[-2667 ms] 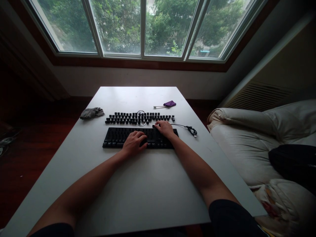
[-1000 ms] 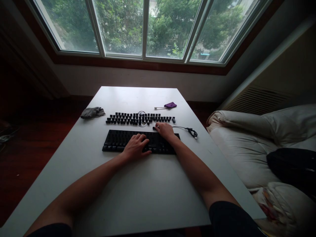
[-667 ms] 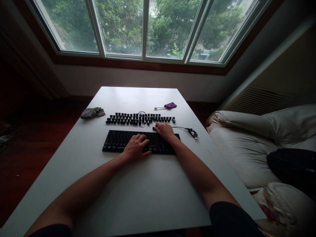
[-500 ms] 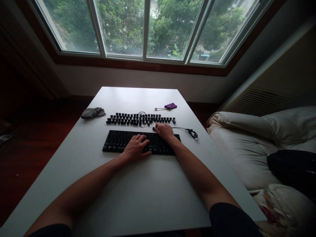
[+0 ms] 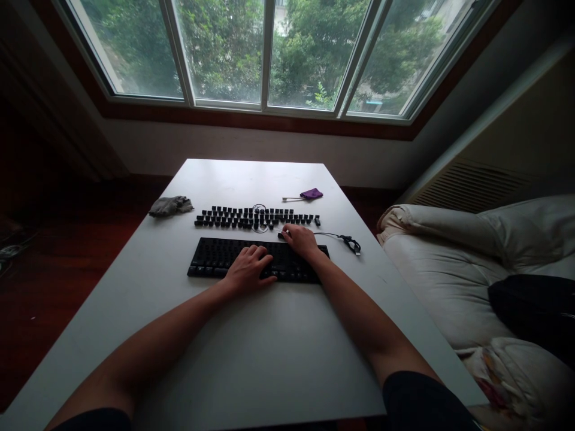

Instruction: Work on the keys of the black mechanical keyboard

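Observation:
A black keyboard (image 5: 209, 258) lies across the white table in front of me. My left hand (image 5: 249, 266) rests on its middle, palm down, thumb apart from the fingers along the near edge. My right hand (image 5: 300, 239) reaches over the keyboard's far right part, fingers closed at a small black keycap (image 5: 281, 235) just beyond the far edge. Rows of loose black keycaps (image 5: 229, 220) stand on the table behind the keyboard. Two wire rings, probably a keycap puller (image 5: 259, 207), show among these rows. The keys under both hands are hidden.
A coiled black USB cable (image 5: 350, 242) lies right of the keyboard. Farther back are a purple pouch (image 5: 311, 193) with a thin stick beside it, and a crumpled grey cloth (image 5: 171, 206) at the left edge. A pale sofa (image 5: 431, 269) stands along the table's right side.

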A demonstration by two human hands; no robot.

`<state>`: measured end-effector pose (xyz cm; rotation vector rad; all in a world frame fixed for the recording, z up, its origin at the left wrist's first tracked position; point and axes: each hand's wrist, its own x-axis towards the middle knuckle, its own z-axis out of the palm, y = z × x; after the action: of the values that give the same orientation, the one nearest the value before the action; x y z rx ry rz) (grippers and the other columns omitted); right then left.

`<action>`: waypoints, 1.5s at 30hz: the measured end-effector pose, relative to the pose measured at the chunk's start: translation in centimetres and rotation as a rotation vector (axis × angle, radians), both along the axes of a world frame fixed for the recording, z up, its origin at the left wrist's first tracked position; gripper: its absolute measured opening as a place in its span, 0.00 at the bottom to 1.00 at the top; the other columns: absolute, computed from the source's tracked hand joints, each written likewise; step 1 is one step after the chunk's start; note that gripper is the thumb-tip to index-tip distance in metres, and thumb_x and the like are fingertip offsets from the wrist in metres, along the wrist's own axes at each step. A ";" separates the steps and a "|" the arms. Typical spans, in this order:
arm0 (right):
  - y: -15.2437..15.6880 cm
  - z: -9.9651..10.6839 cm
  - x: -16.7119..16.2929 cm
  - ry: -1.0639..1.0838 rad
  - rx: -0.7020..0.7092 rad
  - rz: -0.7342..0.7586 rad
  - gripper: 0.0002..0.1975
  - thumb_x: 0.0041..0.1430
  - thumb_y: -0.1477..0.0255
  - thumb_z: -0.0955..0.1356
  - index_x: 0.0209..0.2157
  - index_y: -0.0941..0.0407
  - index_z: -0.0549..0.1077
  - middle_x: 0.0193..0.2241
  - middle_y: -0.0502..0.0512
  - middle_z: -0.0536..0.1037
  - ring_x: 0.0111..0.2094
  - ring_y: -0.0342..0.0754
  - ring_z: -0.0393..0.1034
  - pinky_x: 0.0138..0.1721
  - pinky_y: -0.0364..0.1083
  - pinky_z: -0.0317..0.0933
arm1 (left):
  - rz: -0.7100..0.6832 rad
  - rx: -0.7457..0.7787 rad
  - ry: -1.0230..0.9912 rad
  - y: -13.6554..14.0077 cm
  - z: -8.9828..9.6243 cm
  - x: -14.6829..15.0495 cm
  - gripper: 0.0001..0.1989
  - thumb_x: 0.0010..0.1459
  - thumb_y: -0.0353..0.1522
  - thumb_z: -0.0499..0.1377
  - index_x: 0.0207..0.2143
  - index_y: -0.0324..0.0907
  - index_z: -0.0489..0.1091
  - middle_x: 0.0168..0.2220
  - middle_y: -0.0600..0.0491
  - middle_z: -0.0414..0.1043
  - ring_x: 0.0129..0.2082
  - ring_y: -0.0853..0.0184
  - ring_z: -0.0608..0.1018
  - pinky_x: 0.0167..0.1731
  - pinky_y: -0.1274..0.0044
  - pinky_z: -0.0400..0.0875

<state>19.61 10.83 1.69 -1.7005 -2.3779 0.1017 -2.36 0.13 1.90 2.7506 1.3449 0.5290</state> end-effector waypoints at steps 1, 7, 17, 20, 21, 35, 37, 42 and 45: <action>0.0 0.0 0.0 0.002 0.002 0.007 0.10 0.69 0.64 0.64 0.45 0.51 0.74 0.43 0.54 0.81 0.42 0.50 0.74 0.39 0.45 0.57 | 0.000 0.000 -0.001 0.0 0.0 0.0 0.23 0.58 0.47 0.63 0.52 0.46 0.70 0.52 0.45 0.68 0.50 0.53 0.68 0.50 0.61 0.64; 0.0 -0.3 0.1 -0.011 -0.011 0.026 0.09 0.68 0.65 0.65 0.44 0.51 0.75 0.44 0.54 0.81 0.42 0.50 0.73 0.40 0.45 0.58 | -0.002 -0.004 -0.010 0.0 0.0 0.1 0.24 0.58 0.47 0.62 0.52 0.45 0.71 0.52 0.45 0.68 0.50 0.53 0.68 0.50 0.61 0.64; 0.2 -0.6 0.3 0.013 0.037 -0.004 0.08 0.69 0.66 0.64 0.43 0.52 0.74 0.42 0.54 0.80 0.41 0.49 0.73 0.39 0.45 0.57 | -0.008 -0.008 -0.008 0.1 -0.1 0.0 0.25 0.58 0.47 0.62 0.53 0.45 0.70 0.52 0.45 0.67 0.51 0.53 0.68 0.51 0.61 0.65; 0.2 -0.7 0.3 0.035 0.014 -0.006 0.06 0.67 0.67 0.66 0.43 0.52 0.74 0.42 0.53 0.80 0.42 0.49 0.73 0.39 0.44 0.57 | -0.003 -0.013 -0.022 0.1 -0.1 0.1 0.24 0.57 0.46 0.63 0.53 0.46 0.70 0.52 0.45 0.68 0.51 0.53 0.68 0.51 0.61 0.64; 0.3 -0.6 0.3 0.042 0.004 -0.007 0.06 0.67 0.67 0.66 0.42 0.52 0.74 0.42 0.53 0.80 0.42 0.49 0.72 0.40 0.44 0.57 | -0.002 -0.014 -0.026 0.1 -0.1 0.1 0.24 0.57 0.46 0.63 0.53 0.46 0.71 0.52 0.45 0.68 0.51 0.53 0.68 0.51 0.60 0.64; 1.2 -1.3 1.2 0.093 -0.055 -0.207 0.16 0.70 0.60 0.62 0.52 0.49 0.74 0.42 0.56 0.82 0.45 0.54 0.74 0.43 0.48 0.62 | -0.003 -0.002 -0.011 0.1 -0.1 0.0 0.24 0.58 0.47 0.62 0.53 0.46 0.71 0.52 0.45 0.68 0.50 0.53 0.68 0.51 0.61 0.64; 1.4 -1.5 1.3 0.086 -0.060 -0.214 0.17 0.70 0.60 0.62 0.53 0.48 0.74 0.44 0.57 0.81 0.46 0.54 0.74 0.45 0.48 0.62 | -0.003 -0.003 -0.011 0.1 -0.1 0.1 0.24 0.58 0.47 0.62 0.53 0.46 0.70 0.52 0.45 0.68 0.51 0.53 0.68 0.51 0.61 0.64; 1.6 -1.8 1.5 0.081 -0.073 -0.177 0.18 0.68 0.61 0.64 0.56 0.47 0.73 0.46 0.56 0.81 0.48 0.54 0.74 0.46 0.48 0.63 | -0.003 -0.003 -0.006 0.0 0.0 0.2 0.24 0.58 0.47 0.62 0.53 0.46 0.71 0.52 0.45 0.67 0.51 0.53 0.68 0.51 0.61 0.64; 1.7 -1.8 1.5 0.075 -0.086 -0.186 0.16 0.67 0.60 0.65 0.53 0.49 0.75 0.45 0.57 0.81 0.47 0.55 0.74 0.45 0.48 0.63 | -0.003 -0.003 -0.009 0.0 0.0 0.2 0.24 0.58 0.47 0.62 0.53 0.45 0.70 0.52 0.45 0.67 0.51 0.53 0.68 0.51 0.61 0.64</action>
<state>21.08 12.53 -0.07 -1.9120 -2.1798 0.2365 -2.17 0.14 1.86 2.7442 1.3385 0.5388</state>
